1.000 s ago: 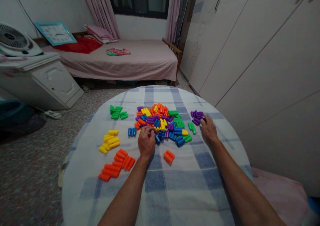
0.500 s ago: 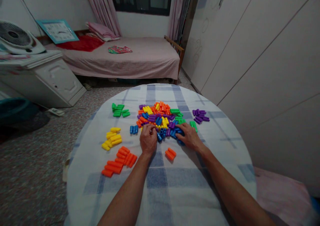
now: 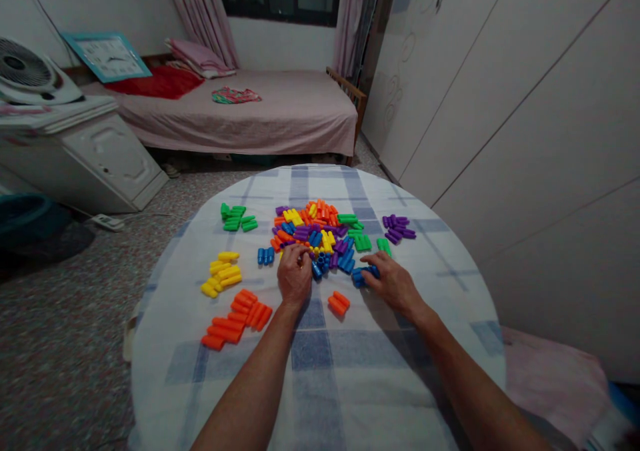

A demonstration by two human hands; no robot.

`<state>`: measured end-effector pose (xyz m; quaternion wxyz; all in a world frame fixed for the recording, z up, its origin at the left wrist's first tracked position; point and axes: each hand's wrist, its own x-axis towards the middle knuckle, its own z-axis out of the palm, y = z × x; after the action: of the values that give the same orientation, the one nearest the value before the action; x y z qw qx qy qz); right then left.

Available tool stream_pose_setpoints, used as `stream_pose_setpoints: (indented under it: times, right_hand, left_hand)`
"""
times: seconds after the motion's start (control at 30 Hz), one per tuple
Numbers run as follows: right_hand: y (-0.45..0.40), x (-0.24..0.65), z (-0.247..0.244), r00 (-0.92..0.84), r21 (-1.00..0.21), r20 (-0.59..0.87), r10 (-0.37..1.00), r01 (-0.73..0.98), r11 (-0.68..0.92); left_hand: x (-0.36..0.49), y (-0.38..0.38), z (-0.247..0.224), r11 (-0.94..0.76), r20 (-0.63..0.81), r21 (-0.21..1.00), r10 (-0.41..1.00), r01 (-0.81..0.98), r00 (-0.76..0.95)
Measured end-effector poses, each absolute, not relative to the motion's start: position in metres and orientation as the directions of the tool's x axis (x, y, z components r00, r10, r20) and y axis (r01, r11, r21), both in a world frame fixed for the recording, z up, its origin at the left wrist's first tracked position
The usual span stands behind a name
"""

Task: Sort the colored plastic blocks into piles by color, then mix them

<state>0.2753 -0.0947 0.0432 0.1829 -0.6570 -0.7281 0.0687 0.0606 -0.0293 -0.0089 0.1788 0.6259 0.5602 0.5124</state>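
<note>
A mixed pile of orange, yellow, purple, green and blue plastic pieces [image 3: 315, 228] lies at the table's middle. My left hand [image 3: 295, 272] rests at the pile's near left edge, fingers curled; what they hold, if anything, is hidden. Right of the pile's near edge, my right hand [image 3: 393, 281] has thumb and fingers around blue pieces [image 3: 359, 278]. Separate groups lie around: green [image 3: 237, 218], yellow [image 3: 223, 274] and orange [image 3: 237, 319] on the left, purple [image 3: 399, 228] on the right. A few orange pieces [image 3: 339, 304] sit in front, between my forearms.
The round table [image 3: 400, 384] has a checked cloth. Beyond it stands a bed [image 3: 280, 114] with a pink sheet. A white cabinet [image 3: 107, 161] carrying a fan [image 3: 30, 71] is at the left; a tall wardrobe [image 3: 525, 138] lines the right side.
My right hand has moved right and slightly nearer, and the blue pieces at its fingers are now apart from the pile. My left hand has hardly moved; the whole view has shifted slightly.
</note>
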Motion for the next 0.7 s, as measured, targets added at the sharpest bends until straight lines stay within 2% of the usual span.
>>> stream_pose_setpoints:
  times: [0.07, 0.13, 0.23, 0.33, 0.43, 0.57, 0.63, 0.7]
  right_hand:
    - [-0.101, 0.268, 0.040, -0.090, -0.243, 0.067, 0.994, 0.964, 0.104]
    - [-0.103, 0.262, 0.038, -0.094, -0.174, 0.017, 0.995, 0.980, 0.096]
    - [-0.103, 0.256, 0.038, -0.105, -0.154, 0.006, 0.994, 0.983, 0.105]
    - [-0.103, 0.253, 0.035, -0.117, -0.225, 0.039, 0.992, 0.967, 0.123]
    - [-0.104, 0.255, 0.030, -0.090, -0.361, 0.130, 0.987, 0.923, 0.132]
    - [-0.096, 0.279, 0.029, 0.112, -0.531, 0.262, 0.959, 0.846, 0.047]
    - [-0.091, 0.302, 0.033, 0.249, -0.536, 0.312, 0.917, 0.843, -0.047]
    - [-0.087, 0.330, 0.034, 0.360, -0.487, 0.329, 0.873, 0.857, -0.170]
  left_hand:
    - [0.060, -0.029, -0.009, -0.312, 0.445, 0.796, 0.882, 0.518, -0.152]
    - [0.060, -0.029, -0.009, -0.315, 0.446, 0.794, 0.883, 0.519, -0.148]
    - [0.060, -0.029, -0.009, -0.317, 0.446, 0.793, 0.883, 0.521, -0.142]
    - [0.060, -0.029, -0.009, -0.324, 0.458, 0.784, 0.878, 0.529, -0.141]
    - [0.059, -0.029, -0.009, -0.334, 0.468, 0.777, 0.873, 0.533, -0.136]
    - [0.060, -0.029, -0.009, -0.337, 0.470, 0.782, 0.872, 0.525, -0.140]
    - [0.060, -0.029, -0.009, -0.338, 0.468, 0.787, 0.872, 0.516, -0.142]
    - [0.060, -0.029, -0.009, -0.337, 0.464, 0.791, 0.874, 0.510, -0.142]
